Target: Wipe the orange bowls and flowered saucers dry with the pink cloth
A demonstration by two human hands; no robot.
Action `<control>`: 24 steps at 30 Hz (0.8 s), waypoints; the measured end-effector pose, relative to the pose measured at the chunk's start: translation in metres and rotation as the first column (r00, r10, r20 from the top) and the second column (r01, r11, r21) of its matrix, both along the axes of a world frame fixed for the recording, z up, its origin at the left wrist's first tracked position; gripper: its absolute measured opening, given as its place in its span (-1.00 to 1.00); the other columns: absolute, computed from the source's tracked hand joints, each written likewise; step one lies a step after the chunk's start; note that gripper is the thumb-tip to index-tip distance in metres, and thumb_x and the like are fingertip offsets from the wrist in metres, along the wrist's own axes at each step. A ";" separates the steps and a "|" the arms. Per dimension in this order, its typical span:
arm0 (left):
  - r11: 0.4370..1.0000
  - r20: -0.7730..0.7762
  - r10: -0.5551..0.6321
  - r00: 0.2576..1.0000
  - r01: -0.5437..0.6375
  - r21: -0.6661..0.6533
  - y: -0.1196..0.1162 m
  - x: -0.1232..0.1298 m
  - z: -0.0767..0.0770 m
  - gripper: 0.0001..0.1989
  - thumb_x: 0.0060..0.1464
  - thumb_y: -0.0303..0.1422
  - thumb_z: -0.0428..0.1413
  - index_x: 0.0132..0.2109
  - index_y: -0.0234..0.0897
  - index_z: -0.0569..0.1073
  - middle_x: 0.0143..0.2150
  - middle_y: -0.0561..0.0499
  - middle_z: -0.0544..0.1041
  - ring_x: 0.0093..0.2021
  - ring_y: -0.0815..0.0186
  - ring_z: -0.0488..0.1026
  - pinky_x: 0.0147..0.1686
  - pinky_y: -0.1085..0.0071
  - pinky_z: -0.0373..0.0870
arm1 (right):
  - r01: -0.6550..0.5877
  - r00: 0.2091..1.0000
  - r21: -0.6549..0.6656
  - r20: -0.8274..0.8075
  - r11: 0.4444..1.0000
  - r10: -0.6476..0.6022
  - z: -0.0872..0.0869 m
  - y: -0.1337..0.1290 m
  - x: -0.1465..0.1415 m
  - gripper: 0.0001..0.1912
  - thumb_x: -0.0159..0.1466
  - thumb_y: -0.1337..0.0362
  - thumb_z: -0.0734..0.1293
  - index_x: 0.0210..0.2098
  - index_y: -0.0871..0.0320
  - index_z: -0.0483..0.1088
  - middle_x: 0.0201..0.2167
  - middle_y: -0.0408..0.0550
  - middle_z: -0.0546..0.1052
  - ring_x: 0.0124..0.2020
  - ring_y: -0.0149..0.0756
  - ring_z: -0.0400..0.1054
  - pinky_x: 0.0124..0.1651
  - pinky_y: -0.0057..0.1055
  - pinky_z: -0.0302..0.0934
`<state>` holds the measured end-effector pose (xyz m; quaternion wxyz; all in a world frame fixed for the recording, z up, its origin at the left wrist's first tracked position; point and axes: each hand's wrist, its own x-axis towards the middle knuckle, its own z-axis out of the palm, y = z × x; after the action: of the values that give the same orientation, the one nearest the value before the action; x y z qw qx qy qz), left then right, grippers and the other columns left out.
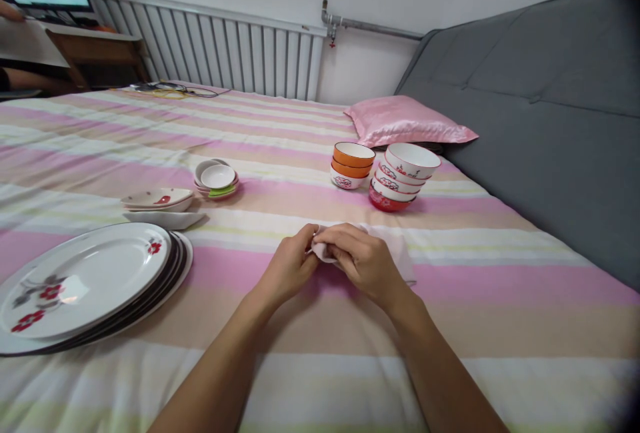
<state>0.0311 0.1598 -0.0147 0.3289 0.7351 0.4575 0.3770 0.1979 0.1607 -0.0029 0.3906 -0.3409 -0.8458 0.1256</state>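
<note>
A pale pinkish cloth (400, 253) lies on the striped bedspread, its left end bunched up between my two hands. My left hand (295, 260) pinches the bunched end at its left edge. From above, my right hand (357, 256) has its fingers closed on the same cloth. Whether something sits inside the folds is hidden. Just beyond my hands stand a stack of white and red bowls (413, 161) and a shorter stack with orange bowls (353, 161) on top.
Large oval plates (100, 273) are stacked at the left, with boat-shaped dishes (160, 200) and small round dishes (217, 178) behind them. A pink pillow (407, 120) rests by the grey headboard (540, 100). Cables (180, 90) lie at the far edge; a person's arm (35, 80) shows far left.
</note>
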 end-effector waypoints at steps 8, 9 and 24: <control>0.999 0.000 -0.033 0.999 0.033 -0.014 0.002 -0.001 0.002 -0.64 0.04 -0.51 -0.09 -0.01 -0.22 0.36 -0.15 0.02 0.56 -0.19 0.27 0.46 -0.22 0.41 0.31 | 0.058 0.979 -0.151 -0.184 0.987 -0.086 -0.016 0.024 0.028 -0.79 0.24 0.41 0.24 -0.19 0.12 0.46 -0.23 -0.05 0.56 -0.21 -0.29 0.45 -0.11 -0.37 0.32; 1.000 -0.010 -0.028 1.000 0.028 -0.014 0.002 -0.002 0.002 -0.64 0.04 -0.51 -0.09 -0.02 -0.22 0.37 -0.15 0.01 0.56 -0.18 0.27 0.46 -0.22 0.41 0.31 | 0.065 0.973 -0.202 -0.206 0.977 -0.107 -0.020 0.027 0.031 -0.79 0.24 0.38 0.24 -0.18 0.13 0.45 -0.23 -0.04 0.56 -0.21 -0.28 0.46 -0.12 -0.35 0.33; 0.996 0.061 -0.049 0.997 0.053 -0.074 0.001 -0.001 0.001 -0.64 0.02 -0.51 -0.08 0.01 -0.22 0.23 -0.26 0.05 0.58 -0.29 0.31 0.48 -0.25 0.42 0.33 | 0.075 0.992 -0.071 -0.092 0.995 -0.081 -0.006 0.014 0.017 -0.77 0.24 0.45 0.20 -0.21 0.08 0.43 -0.26 -0.06 0.54 -0.25 -0.29 0.43 -0.18 -0.38 0.30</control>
<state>0.0298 0.1603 -0.0135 0.3795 0.7221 0.4425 0.3726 0.2150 0.1742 -0.0094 0.4231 -0.3803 -0.8078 0.1546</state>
